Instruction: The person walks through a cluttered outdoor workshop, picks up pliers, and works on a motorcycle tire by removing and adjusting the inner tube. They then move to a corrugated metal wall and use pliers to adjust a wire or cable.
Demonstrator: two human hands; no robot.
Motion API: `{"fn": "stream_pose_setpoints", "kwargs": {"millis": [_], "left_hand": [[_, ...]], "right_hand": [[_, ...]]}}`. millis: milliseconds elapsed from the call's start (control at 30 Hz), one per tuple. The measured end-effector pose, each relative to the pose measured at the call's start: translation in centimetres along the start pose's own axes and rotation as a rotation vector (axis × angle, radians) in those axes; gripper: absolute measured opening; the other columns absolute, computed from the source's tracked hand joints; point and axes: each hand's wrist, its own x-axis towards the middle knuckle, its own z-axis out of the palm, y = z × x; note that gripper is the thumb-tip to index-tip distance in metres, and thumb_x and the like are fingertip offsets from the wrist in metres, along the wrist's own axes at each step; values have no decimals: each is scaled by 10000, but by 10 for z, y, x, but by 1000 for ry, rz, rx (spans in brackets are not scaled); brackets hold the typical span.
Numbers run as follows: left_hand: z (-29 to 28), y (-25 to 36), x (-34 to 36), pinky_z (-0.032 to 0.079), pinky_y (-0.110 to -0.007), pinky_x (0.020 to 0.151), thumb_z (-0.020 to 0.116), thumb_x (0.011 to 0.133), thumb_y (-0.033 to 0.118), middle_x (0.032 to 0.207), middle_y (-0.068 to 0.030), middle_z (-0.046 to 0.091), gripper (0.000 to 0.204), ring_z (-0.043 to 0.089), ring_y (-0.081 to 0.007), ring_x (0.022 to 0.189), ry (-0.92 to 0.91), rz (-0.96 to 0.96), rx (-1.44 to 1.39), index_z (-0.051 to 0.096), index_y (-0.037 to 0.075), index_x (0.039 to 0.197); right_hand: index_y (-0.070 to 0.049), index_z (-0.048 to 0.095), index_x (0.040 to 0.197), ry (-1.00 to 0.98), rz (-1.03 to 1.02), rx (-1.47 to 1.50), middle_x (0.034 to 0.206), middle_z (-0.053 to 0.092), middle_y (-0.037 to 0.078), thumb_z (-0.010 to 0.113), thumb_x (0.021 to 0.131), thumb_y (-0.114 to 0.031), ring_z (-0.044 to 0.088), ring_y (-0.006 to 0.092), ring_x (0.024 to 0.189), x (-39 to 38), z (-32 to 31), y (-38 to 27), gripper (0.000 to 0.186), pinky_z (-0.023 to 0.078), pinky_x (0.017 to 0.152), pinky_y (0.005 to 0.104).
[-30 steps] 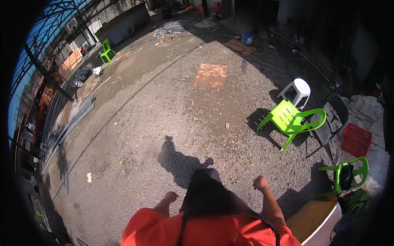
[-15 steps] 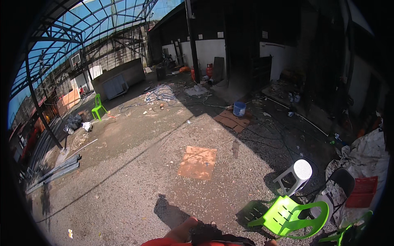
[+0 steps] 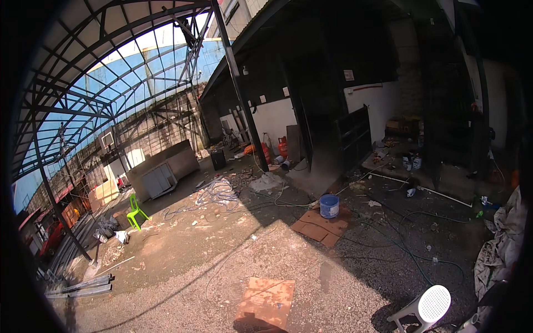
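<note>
Standing upright, 1 blue bucket (image 3: 329, 207) (contents unclear)

Shows rough, matt gravel (image 3: 183, 302) and a scuffed, dull board (image 3: 269, 294), apparently wood. Has smooth plastic in the white stool (image 3: 435, 303), blue bucket (image 3: 329, 206) and glossier green chair (image 3: 134, 215). Includes matt brown cardboard (image 3: 316, 228), grey metal bars (image 3: 89, 287) and wrinkled pale sheeting (image 3: 491, 263), perhaps cloth, hard to tell at the dim edge.
</note>
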Motion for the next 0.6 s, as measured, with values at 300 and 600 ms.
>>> {"fn": "stream_pose_setpoints", "kwargs": {"millis": [300, 600], "left_hand": [[-81, -27, 96, 514, -361, 554, 757, 743, 202, 758, -105, 686, 427, 640, -223, 624, 65, -140, -828, 652, 68, 1135], [-271, 229, 336, 530, -321, 659, 845, 626, 149, 897, -127, 689, 570, 660, -218, 775, 52, -79, -149, 641, 23, 1143]], "right_hand": [[20, 653, 1105, 166, -424, 18, 1020, 689, 211, 594, 841, -135, 672, 332, 969, 264, -134, -223, 311, 531, 833, 382], [-76, 717, 935, -359, -205, -778, 808, 701, 164, 663, 791, -211, 692, 303, 799, 377, -207, -195, 204, 546, 706, 397]]}}
